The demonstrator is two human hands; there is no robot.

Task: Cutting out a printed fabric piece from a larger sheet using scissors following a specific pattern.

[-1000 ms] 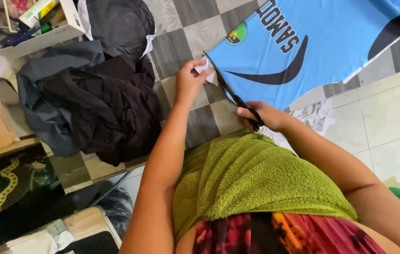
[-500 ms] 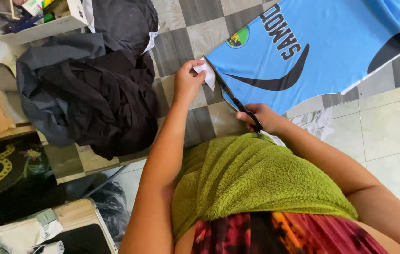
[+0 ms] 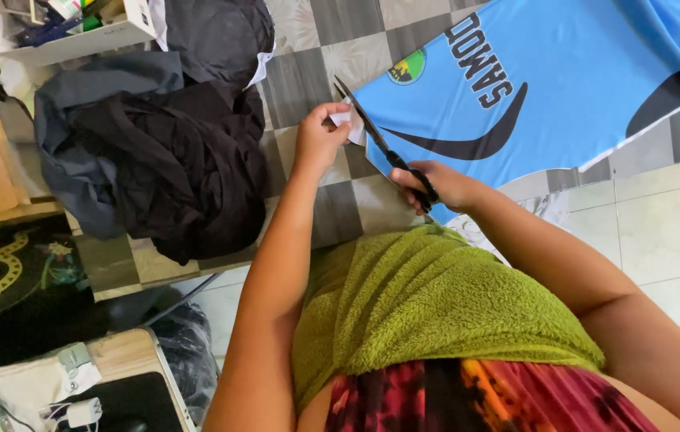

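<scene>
Right hand (image 3: 440,186) grips scissors (image 3: 384,148) at blue cloth (image 3: 564,88) edge. Left hand (image 3: 320,140) pinches white scrap (image 3: 345,122) beside the blades.

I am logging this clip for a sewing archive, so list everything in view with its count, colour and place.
Blue printed fabric sheet: one, blue with black swoosh, upper right on the floor.
Black-handled scissors: one, at the fabric's left edge.
White paper scrap: one, at the left fingertips.
Dark cloth pile: one heap, black and grey, left.
White storage box: one, top left.
Checkered grey mat: one, under the fabric.
Green fleecy towel: one, on the person's lap.
Left hand: pinches the scrap.
Right hand: grips the scissors' handles.
</scene>
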